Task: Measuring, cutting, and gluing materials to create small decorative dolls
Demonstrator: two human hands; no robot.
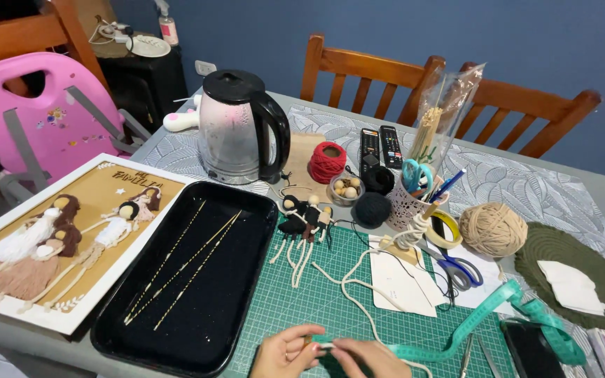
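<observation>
My left hand (pixel 285 352) and my right hand (pixel 367 358) meet at the bottom edge over a green cutting mat (pixel 295 294). Together they pinch the end of a teal measuring tape (pixel 484 315), which runs off to the right; a small brown piece shows between my left fingers. A white cord (pixel 351 280) loops across the mat toward my right hand. Small yarn dolls (pixel 302 224) lie further back on the mat.
A black tray (pixel 246 231) with thin sticks sits left of the mat, beside a framed doll picture (pixel 57 238). Behind stand a kettle (pixel 236 129), red yarn (pixel 328 161), black yarn (pixel 372 208), a bead bowl (pixel 348 189), a tool cup (pixel 407 199), beige twine ball (pixel 493 229), scissors (pixel 456 266).
</observation>
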